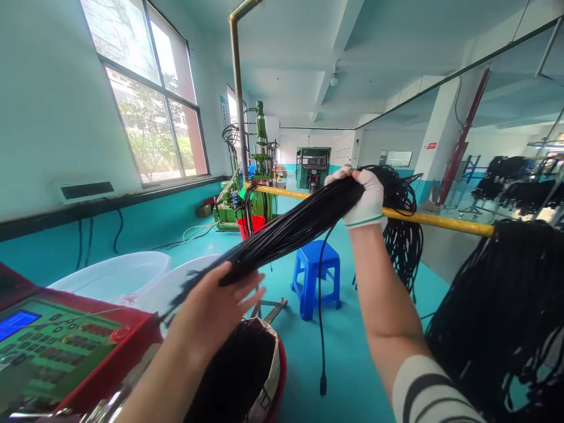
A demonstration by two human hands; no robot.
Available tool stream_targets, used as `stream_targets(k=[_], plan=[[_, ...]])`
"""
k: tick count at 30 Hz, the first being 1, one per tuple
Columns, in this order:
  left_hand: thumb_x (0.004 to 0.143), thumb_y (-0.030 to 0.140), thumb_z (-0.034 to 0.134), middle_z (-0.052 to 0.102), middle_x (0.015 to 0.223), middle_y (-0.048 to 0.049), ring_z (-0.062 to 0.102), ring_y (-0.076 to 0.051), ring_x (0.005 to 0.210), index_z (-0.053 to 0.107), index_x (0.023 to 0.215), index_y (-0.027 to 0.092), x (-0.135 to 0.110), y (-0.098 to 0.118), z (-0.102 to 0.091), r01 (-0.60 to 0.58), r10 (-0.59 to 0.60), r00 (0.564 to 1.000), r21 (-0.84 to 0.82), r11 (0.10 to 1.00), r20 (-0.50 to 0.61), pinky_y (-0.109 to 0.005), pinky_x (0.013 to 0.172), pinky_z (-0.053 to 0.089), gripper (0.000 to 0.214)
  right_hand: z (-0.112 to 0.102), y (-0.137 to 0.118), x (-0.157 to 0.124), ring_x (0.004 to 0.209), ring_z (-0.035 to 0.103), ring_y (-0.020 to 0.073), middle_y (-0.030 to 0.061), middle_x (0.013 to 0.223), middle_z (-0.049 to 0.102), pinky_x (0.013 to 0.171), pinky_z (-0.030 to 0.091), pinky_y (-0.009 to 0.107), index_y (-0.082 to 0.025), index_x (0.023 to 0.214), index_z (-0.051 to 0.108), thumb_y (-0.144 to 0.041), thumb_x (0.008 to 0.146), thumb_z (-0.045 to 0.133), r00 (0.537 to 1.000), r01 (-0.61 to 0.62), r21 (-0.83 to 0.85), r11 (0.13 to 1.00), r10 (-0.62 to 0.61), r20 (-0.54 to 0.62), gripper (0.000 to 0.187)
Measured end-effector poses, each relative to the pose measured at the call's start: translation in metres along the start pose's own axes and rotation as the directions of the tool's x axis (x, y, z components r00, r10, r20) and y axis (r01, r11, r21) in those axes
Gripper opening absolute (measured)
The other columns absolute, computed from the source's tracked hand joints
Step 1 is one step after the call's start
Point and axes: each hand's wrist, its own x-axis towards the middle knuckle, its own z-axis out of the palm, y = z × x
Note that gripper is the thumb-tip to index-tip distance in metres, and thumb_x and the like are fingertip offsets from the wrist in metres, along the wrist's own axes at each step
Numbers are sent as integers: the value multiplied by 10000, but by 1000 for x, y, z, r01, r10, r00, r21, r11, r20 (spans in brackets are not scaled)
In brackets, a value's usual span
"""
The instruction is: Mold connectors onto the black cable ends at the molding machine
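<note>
A thick bundle of black cables (282,235) stretches slantwise between my hands. My right hand (368,191), in a white glove with bare fingertips, is closed around its upper end beside the yellow bar. Lower left, my bare left hand (220,311) touches the bundle near its loose ends, fingers stretched out and spread; the bundle passes between thumb and fingers and partly behind the hand. One single cable (321,305) dangles from the bundle, a connector at its tip. More looped black cables (403,241) hang over the yellow bar (436,222) just right of my right hand.
Below my left hand stands a lined red tub (282,376) full of black cables. A red machine with a control panel (66,352) is at the left, near white basins (114,273). A blue stool (315,252) stands ahead. Another cable mass (480,317) hangs right.
</note>
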Motion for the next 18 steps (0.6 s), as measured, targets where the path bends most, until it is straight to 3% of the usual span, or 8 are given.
stream_targets(k=[2,3,7,12,18], plan=[[785,233,501,633,990,-174,642,-245,811,450,1166,126,0,-22,-3,235,-236,960,21,972,153,-365,703,518,399,-21,-13,19,649,520,124,-24,632,473,798,479,352,-201,682,465,-238,615,482,999,-39,-79,996,40,9,78],[782,237,523,632,998,-178,646,-236,778,400,1229,140,-2,-33,-4,282,-291,934,69,957,206,-337,657,516,473,-34,-20,26,636,518,127,-23,623,474,767,488,356,-196,671,467,-239,621,480,998,-59,-135,989,60,1,67],[759,247,597,643,986,-158,640,-224,755,344,1294,197,-7,-65,-14,296,-360,868,225,928,342,-304,615,484,595,-92,-51,36,562,497,112,-20,615,480,630,495,311,-172,669,494,-217,670,426,970,-237,-250,939,215,-110,82],[744,323,621,645,960,-146,625,-187,736,458,1201,143,-2,-82,-39,350,-429,858,290,891,284,-282,639,462,517,-146,-85,8,508,475,116,-8,598,502,497,460,267,-130,812,547,-245,712,393,835,-515,-118,849,466,-292,217],[715,325,645,648,935,-104,610,-157,735,503,1125,151,0,-90,-65,386,-443,882,295,874,158,-245,631,454,467,-158,-100,-18,482,480,138,31,581,528,462,451,303,-117,846,566,-301,796,270,744,-613,-128,780,514,-427,352]])
